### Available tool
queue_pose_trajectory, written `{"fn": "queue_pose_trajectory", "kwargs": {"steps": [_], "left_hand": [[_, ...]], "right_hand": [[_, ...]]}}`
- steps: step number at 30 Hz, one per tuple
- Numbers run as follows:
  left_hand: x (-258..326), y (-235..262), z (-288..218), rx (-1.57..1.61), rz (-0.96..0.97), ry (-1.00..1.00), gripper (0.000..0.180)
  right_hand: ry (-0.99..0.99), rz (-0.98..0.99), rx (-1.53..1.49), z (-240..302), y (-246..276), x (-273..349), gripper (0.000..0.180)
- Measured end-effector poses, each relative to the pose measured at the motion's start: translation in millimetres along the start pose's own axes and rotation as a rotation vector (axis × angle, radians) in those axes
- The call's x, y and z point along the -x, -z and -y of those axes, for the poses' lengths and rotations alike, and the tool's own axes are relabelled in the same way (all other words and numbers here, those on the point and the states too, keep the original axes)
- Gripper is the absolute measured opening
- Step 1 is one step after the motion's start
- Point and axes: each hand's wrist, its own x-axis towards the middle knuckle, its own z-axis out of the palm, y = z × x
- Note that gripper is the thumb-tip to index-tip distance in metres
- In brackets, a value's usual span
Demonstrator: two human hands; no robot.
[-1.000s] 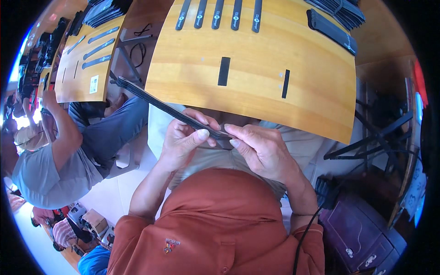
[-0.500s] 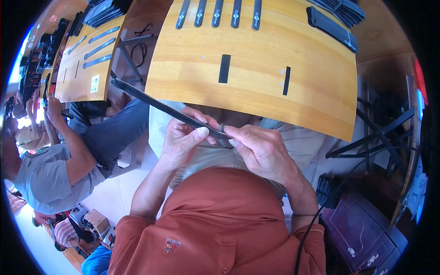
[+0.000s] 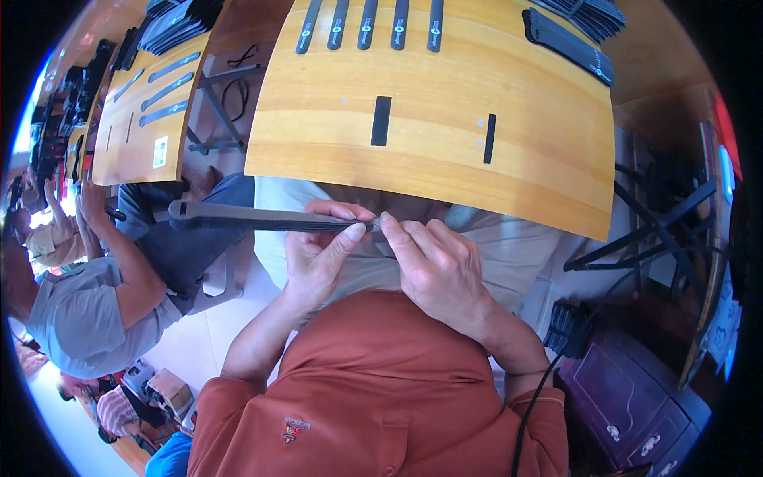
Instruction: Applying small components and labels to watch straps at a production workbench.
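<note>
While both hands meet below the counter's (image 3: pixel 445 171) near edge, the left hand (image 3: pixel 318 258) pinches one end of a long dark strap (image 3: pixel 262 216) between thumb and fingers, and the right hand (image 3: pixel 437 266) grips that same end. From there the strap runs level to the left, over the lap. More straps (image 3: pixel 366 24) lie in a row on the counter.

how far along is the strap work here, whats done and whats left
Looks done: four dark straps lie in a neat row at the far edge of the wooden table. In hand: the left hand and right hand pinch one end of a long grey strap, which is held level below the table edge. Probably left: two short black pieces on the table and a dark stack at the far right.
</note>
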Motion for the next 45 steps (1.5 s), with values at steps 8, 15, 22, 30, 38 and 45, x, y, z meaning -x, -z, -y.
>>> {"fn": "queue_pose_trajectory", "kwargs": {"steps": [8, 15, 22, 30, 38, 45], "left_hand": [[-2.1, -5.2, 2.4, -0.071, -0.021, -0.026, 0.022], [-2.8, -3.5, 5.0, -0.034, -0.07, 0.083, 0.026], [1.8, -10.8, 4.7, -0.085, -0.07, 0.074, 0.025], [5.9, -14.4, 9.2, -0.19, -0.066, 0.023, 0.019], [7.7, -19.3, 13.6, -0.044, -0.08, 0.027, 0.013], [7.5, -22.1, 12.8, -0.062, -0.028, 0.052, 0.015]], "right_hand": [[-0.027, 0.004, -0.087, -6.8, -4.0, -4.4, 0.041], [-0.041, -0.069, -0.104, -10.9, -13.1, 0.4, 0.047], [-0.054, -0.045, -0.111, -14.1, -11.6, 5.5, 0.045], [-0.062, -0.009, -0.093, -10.8, -10.1, 5.7, 0.045], [0.008, -0.129, -0.004, -14.0, -20.4, 11.5, 0.042], [0.0, -0.132, -0.43, -37.6, -29.9, 11.8, 0.041]]}}
